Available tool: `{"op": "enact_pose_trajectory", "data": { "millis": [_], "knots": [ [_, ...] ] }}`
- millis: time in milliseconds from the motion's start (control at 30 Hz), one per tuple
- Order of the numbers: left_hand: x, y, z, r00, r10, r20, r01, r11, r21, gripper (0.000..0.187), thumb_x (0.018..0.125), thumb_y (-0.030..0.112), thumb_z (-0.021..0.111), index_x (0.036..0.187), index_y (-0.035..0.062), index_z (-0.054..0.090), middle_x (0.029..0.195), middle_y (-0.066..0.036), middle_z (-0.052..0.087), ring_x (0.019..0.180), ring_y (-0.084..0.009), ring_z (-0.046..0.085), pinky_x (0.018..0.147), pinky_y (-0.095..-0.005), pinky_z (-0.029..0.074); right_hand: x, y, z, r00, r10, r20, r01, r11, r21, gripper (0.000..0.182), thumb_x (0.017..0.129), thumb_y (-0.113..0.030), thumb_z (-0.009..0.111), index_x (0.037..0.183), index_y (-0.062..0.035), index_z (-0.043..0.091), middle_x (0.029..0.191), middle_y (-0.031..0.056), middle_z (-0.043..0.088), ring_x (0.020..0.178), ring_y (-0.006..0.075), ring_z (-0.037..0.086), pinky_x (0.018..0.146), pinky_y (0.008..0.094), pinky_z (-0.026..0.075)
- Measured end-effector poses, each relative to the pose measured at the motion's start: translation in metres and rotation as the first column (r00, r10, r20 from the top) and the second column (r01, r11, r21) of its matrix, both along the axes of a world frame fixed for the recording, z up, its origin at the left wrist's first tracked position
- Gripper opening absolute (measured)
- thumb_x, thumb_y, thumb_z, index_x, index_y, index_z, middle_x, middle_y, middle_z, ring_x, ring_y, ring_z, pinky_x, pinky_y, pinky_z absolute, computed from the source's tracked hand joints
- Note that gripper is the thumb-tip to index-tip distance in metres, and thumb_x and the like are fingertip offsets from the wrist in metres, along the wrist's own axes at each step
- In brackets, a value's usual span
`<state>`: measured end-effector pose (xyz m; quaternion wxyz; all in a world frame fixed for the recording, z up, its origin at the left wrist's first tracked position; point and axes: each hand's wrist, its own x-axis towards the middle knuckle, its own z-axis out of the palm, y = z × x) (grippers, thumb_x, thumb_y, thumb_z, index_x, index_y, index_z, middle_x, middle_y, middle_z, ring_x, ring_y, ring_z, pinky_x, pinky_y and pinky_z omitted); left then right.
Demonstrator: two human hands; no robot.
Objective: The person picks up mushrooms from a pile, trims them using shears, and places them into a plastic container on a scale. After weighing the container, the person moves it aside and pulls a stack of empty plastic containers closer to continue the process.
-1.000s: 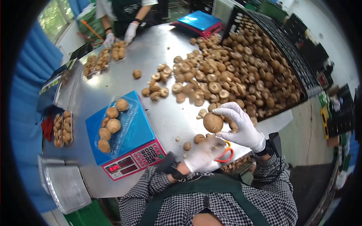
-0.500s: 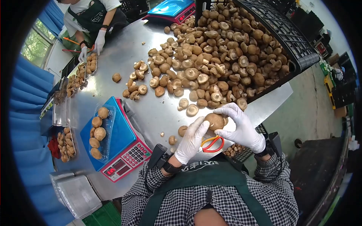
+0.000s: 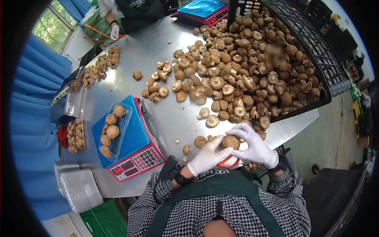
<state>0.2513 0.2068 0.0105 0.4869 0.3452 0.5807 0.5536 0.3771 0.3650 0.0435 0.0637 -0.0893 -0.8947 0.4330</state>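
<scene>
One mushroom [image 3: 231, 142], gripped from both sides

I have left hand [image 3: 206, 158] and right hand [image 3: 258, 150] together, closed on it near the worktop's [image 3: 169, 122] front edge. I count one far scale [image 3: 202, 8], and one near scale [image 3: 137, 138] bearing one tray [image 3: 124, 127] with six mushrooms [image 3: 112, 132].

The held mushroom [image 3: 231, 142] looks matt — the table [image 3: 177, 118], glossy metal.

Scale [image 3: 136, 140] on the left of the surface [image 3: 166, 122], tray [image 3: 121, 136] on top, mushrooms [image 3: 113, 132] in that. Crate [image 3: 312, 43] over right, more mushrooms in it and left of it. Other scale [image 3: 202, 8] behind, maybe touching some.
</scene>
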Motion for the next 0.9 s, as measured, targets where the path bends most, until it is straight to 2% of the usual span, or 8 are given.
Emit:
{"op": "enact_pose_trajectory", "data": {
  "millis": [100, 300, 433, 467, 533, 567, 633, 900],
  "knots": [
    [-0.011, 0.002, 0.001, 0.928, -0.349, -0.134, 0.303, 0.912, -0.275, 0.048, 0.092, 0.029, 0.064, 0.129, 0.0028, 0.050, 0.107, -0.007, 0.060, 0.095, -0.0130, 0.060, 0.084, -0.0272, 0.050, 0.028, 0.017, -0.004, 0.970, 0.094, 0.223, -0.074, 0.993, -0.095, 0.056, 0.071, -0.025, 0.077, 0.122, -0.0096, 0.057, 0.115, 0.0137, 0.055, 0.111, 0.0303, 0.054, 0.097, 0.0374, 0.044],
    [-0.053, 0.029, -0.087, 0.908, 0.053, -0.417, -0.108, 0.988, -0.109, 0.036, 0.089, 0.022, 0.066, 0.119, 0.0056, 0.056, 0.099, -0.009, 0.063, 0.087, -0.0150, 0.061, 0.080, -0.0284, 0.052, 0.086, 0.047, -0.017, 0.725, 0.057, 0.687, -0.062, 0.998, -0.017, 0.053, 0.072, -0.039, 0.075, 0.112, -0.0058, 0.064, 0.103, 0.0144, 0.063, 0.094, 0.0317, 0.063, 0.086, 0.0362, 0.050],
    [-0.073, 0.065, -0.077, 0.754, 0.195, -0.627, -0.248, 0.969, 0.004, 0.036, 0.084, 0.023, 0.068, 0.113, 0.0039, 0.058, 0.097, -0.015, 0.065, 0.084, -0.0284, 0.065, 0.078, -0.0385, 0.052, 0.114, 0.053, -0.053, 0.811, 0.010, 0.584, 0.003, 1.000, -0.021, 0.047, 0.079, -0.035, 0.071, 0.115, -0.0050, 0.064, 0.105, 0.0129, 0.067, 0.093, 0.0271, 0.065, 0.084, 0.0360, 0.051],
    [-0.075, 0.075, -0.079, 0.729, 0.233, -0.644, -0.252, 0.966, 0.064, 0.036, 0.084, 0.022, 0.067, 0.114, 0.0040, 0.058, 0.099, -0.016, 0.064, 0.086, -0.0281, 0.064, 0.080, -0.0389, 0.051, 0.124, 0.054, -0.078, 0.931, 0.001, 0.365, 0.097, 0.964, -0.248, 0.046, 0.085, -0.035, 0.067, 0.116, -0.0030, 0.063, 0.100, 0.0076, 0.067, 0.087, 0.0190, 0.064, 0.081, 0.0311, 0.051],
    [-0.075, 0.089, -0.077, 0.788, 0.227, -0.573, -0.227, 0.971, 0.072, 0.037, 0.084, 0.022, 0.067, 0.115, 0.0043, 0.058, 0.105, -0.017, 0.062, 0.094, -0.0262, 0.063, 0.085, -0.0376, 0.049, 0.123, 0.057, -0.058, 0.917, -0.054, 0.396, 0.317, 0.701, -0.639, 0.049, 0.094, -0.042, 0.053, 0.122, -0.0025, 0.060, 0.102, 0.0005, 0.062, 0.086, 0.0085, 0.056, 0.078, 0.0247, 0.048],
    [-0.073, 0.094, -0.067, 0.799, 0.166, -0.578, -0.174, 0.984, 0.042, 0.038, 0.084, 0.021, 0.068, 0.116, 0.0042, 0.057, 0.104, -0.015, 0.063, 0.093, -0.0247, 0.062, 0.084, -0.0367, 0.049, 0.115, 0.044, -0.047, 0.892, -0.272, 0.361, 0.446, 0.402, -0.800, 0.051, 0.098, -0.042, 0.046, 0.128, -0.0005, 0.054, 0.104, 0.0032, 0.063, 0.089, 0.0116, 0.059, 0.077, 0.0287, 0.051],
    [-0.064, 0.099, -0.062, 0.865, 0.095, -0.492, -0.136, 0.989, -0.048, 0.039, 0.084, 0.020, 0.068, 0.118, 0.0050, 0.057, 0.104, -0.015, 0.063, 0.093, -0.0259, 0.062, 0.084, -0.0370, 0.049, 0.115, 0.048, -0.066, 0.916, -0.375, 0.142, 0.177, 0.062, -0.982, 0.049, 0.101, -0.038, 0.041, 0.130, 0.0012, 0.046, 0.122, 0.0150, 0.058, 0.102, 0.0235, 0.061, 0.079, 0.0357, 0.054],
    [-0.064, 0.113, -0.053, 0.635, 0.172, -0.753, -0.180, 0.981, 0.072, 0.043, 0.084, 0.020, 0.068, 0.122, 0.0053, 0.055, 0.108, -0.015, 0.061, 0.091, -0.0273, 0.062, 0.083, -0.0375, 0.050, 0.091, 0.035, -0.050, 0.901, -0.432, -0.044, -0.162, -0.239, -0.957, 0.049, 0.101, -0.035, 0.041, 0.135, 0.0012, 0.039, 0.120, 0.0225, 0.057, 0.090, 0.0280, 0.066, 0.075, 0.0406, 0.057]
  ]
}}
